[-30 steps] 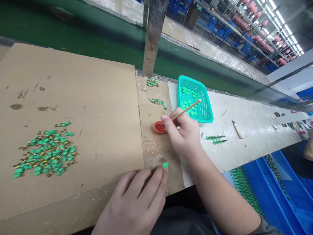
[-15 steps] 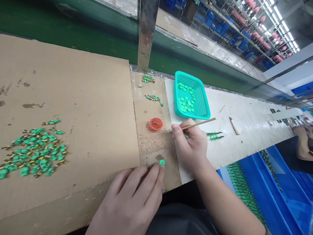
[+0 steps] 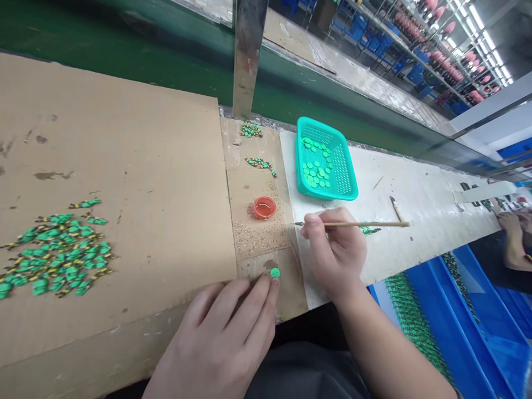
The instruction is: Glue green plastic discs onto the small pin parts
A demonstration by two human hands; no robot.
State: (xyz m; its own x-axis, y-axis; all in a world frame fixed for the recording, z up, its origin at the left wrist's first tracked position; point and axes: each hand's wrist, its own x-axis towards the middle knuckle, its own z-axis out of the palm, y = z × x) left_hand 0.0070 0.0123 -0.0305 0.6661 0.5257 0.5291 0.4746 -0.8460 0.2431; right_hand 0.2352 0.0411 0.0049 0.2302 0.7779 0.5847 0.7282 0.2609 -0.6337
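A thin wooden-handled paintbrush (image 3: 369, 224) is pinched in my right hand (image 3: 336, 249), its dark tip pointing left over the seam between cardboard and white board. My left hand (image 3: 233, 327) rests on the cardboard at the near edge, fingers together, with its fingertips on a small round green button (image 3: 275, 272). Just beyond stands a small red cup (image 3: 265, 208) of liquid, with tiny grains (image 3: 261, 235) scattered in front of it. Partly behind my right hand lie small green and dark pieces (image 3: 369, 230).
A turquoise basket (image 3: 351, 172) holds several green discs. Green, yellow and black pieces are heaped on the cardboard (image 3: 68, 255) at left, with smaller groups (image 3: 251, 129) near a metal post (image 3: 247, 61). Blue bins (image 3: 440, 299) stand at lower right. Another person's hands (image 3: 511, 221) are at far right.
My right hand has moved slightly right and turned the paintbrush, so its handle lies nearly level and its tip shows. My left hand stays at the green button.
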